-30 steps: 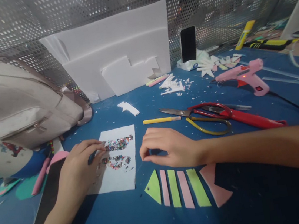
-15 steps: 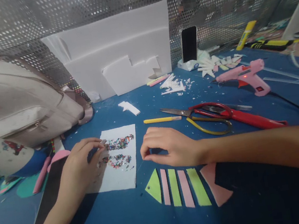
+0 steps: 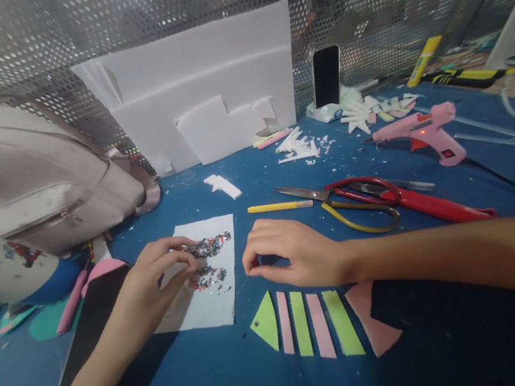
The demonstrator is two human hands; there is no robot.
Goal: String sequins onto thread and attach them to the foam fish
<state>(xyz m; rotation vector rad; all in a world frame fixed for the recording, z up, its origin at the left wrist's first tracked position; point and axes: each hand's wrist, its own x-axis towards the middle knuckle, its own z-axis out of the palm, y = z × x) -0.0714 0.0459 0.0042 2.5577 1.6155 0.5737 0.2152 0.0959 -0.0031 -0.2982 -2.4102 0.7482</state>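
Blue table [image 3: 208,381]; left hand [image 3: 151,293] over left edge of paper [image 3: 221,311], apparently gathering glitter [image 3: 210,246], grip unclear; right hand [image 3: 300,254] apart, loosely curled; light pinch probably needed.

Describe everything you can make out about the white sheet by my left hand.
The white sheet looks like thin paper, roughly rectangular, lying flat on the blue table. It bears two rough bands of shiny, multicoloured flakes, one beyond the other. The left hand covers part of its left side, its fingertips at the flakes; whether they grip any is unclear.
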